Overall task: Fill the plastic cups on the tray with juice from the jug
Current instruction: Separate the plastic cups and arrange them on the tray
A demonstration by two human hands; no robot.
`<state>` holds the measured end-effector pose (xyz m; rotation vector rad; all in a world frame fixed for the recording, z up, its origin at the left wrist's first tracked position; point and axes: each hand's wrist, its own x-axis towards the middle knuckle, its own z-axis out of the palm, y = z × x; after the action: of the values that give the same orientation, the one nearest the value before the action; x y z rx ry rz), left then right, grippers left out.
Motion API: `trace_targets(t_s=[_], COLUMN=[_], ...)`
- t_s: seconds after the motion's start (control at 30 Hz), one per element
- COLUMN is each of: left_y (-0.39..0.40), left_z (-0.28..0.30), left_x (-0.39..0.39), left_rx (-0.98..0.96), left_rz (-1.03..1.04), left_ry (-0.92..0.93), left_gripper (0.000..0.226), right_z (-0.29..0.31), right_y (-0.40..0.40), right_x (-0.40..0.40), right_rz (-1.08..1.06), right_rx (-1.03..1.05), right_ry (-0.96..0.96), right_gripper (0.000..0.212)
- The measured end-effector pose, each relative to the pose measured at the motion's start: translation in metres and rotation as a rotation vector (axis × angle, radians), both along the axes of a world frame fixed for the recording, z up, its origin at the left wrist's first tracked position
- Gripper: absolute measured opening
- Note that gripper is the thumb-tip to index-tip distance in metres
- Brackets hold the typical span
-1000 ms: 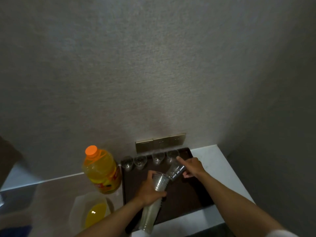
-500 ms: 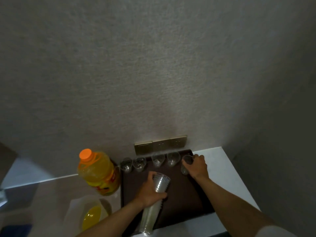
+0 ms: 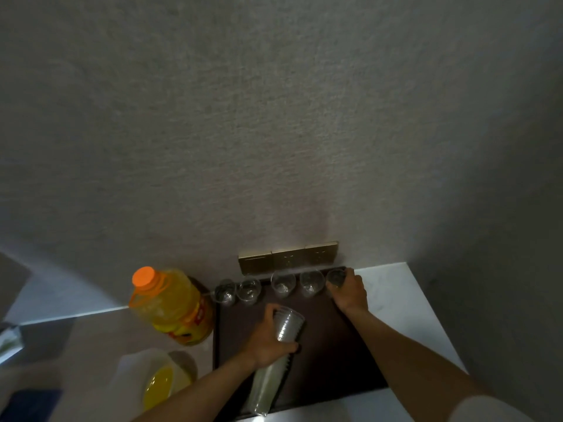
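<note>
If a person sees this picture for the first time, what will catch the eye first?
First the big bottle of orange juice with its orange cap, left of the dark tray. Then the row of clear cups along the tray's far edge; the right hand holds the rightmost one, the left hand a stack of cups.

A dark brown rectangular tray [image 3: 329,345] lies flat on the desk [image 3: 393,287] against the wall. Five clear, empty plastic cups stand upright in a row along its far edge; the rightmost cup [image 3: 335,277] sits at the far right corner. A long stack of clear cups [image 3: 286,327] lies tilted above the tray's middle. A jug [image 3: 170,306] of orange juice, orange cap on, stands upright just left of the tray.
</note>
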<state>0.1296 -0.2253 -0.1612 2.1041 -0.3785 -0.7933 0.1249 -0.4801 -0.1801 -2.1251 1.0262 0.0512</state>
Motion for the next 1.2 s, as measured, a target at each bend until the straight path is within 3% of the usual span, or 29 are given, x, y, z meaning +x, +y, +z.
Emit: trace_targets(t_s=[0.27, 0.4, 0.63, 0.83, 0.97, 1.17, 1.2], left_y=[-0.004, -0.001, 0.006, 0.014, 0.022, 0.043, 0.047], left_z=[-0.003, -0.002, 0.005, 0.011, 0.017, 0.019, 0.019], left_x=[0.0, 0.0, 0.001, -0.003, -0.009, -0.02, -0.022], left_rx=[-0.002, 0.006, -0.002, 0.027, 0.033, 0.039, 0.039], left_rz=[0.0, -0.017, -0.041, -0.056, -0.069, -0.062, -0.065], left_ry=[0.023, 0.019, -0.009, -0.029, -0.045, -0.058, -0.061], left_gripper=[0.082, 0.082, 0.084, 0.082, 0.077, 0.078, 0.078], right_z=[-0.002, -0.022, 0.017, 0.034, 0.039, 0.046, 0.05], right_y=[-0.004, -0.012, 0.008, 0.028, 0.044, 0.085, 0.094], right_x=[0.003, 0.0, -0.019, -0.034, -0.036, -0.034, -0.033], right_rz=[0.0, 0.001, -0.03, 0.161, 0.298, 0.424, 0.425], right_rx=[0.067, 0.102, 0.082, -0.146, -0.219, -0.028, 0.052], right_ry=[-0.038, -0.041, -0.038, -0.129, -0.218, -0.169, -0.139], right_gripper=[0.062, 0.07, 0.086, 0.065, 0.034, 0.01, 0.018])
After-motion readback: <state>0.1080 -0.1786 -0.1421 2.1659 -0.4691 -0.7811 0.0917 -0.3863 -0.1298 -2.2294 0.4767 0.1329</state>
